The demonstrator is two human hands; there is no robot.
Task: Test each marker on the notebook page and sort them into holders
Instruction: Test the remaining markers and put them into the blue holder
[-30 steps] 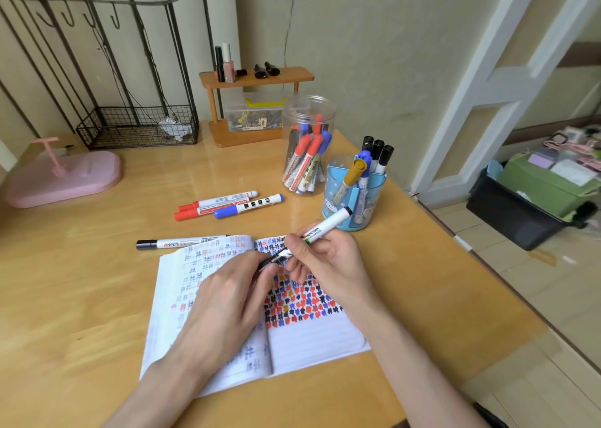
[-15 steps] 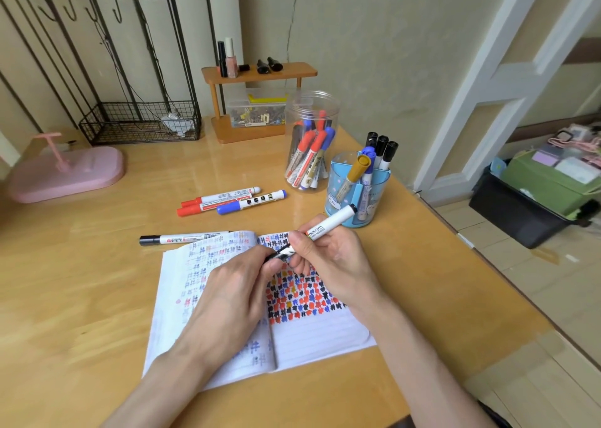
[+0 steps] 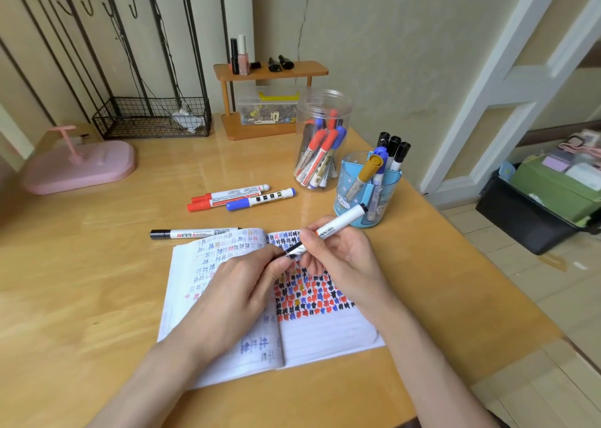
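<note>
The white-barrelled marker (image 3: 338,224) is held just above the upper part of the open notebook (image 3: 325,340), its rear end pointing toward 2 o'clock. Its barrel is gripped by the curled fingers of the right hand (image 3: 344,255). Its black cap (image 3: 290,252) is pinched between thumb and fingertips of the left hand (image 3: 240,284), which lies across the left page.

The step is judged to be work on the cap, though whether it is being pulled off or pressed on cannot be told. Either way, cap and barrel are best kept in one straight line and the barrel held steady. The free lines below the coloured marks are best left uncovered for a test stroke.

On the tabletop (image 3: 97,281), a black marker (image 3: 192,233) lies at 11 o'clock, just beside the notebook's top edge. Beyond it lie two red markers (image 3: 227,196) and a blue marker (image 3: 260,197). A clear jar (image 3: 322,109) of markers stands at 12 o'clock and a blue holder (image 3: 349,174) at 1 o'clock, close to the right hand.

The joint of cap and barrel is hidden by fingers, so the nib cannot be seen. The labels are too blurred to read, much of the left page is covered, and the black marker's far end is hidden by a curled page.
</note>
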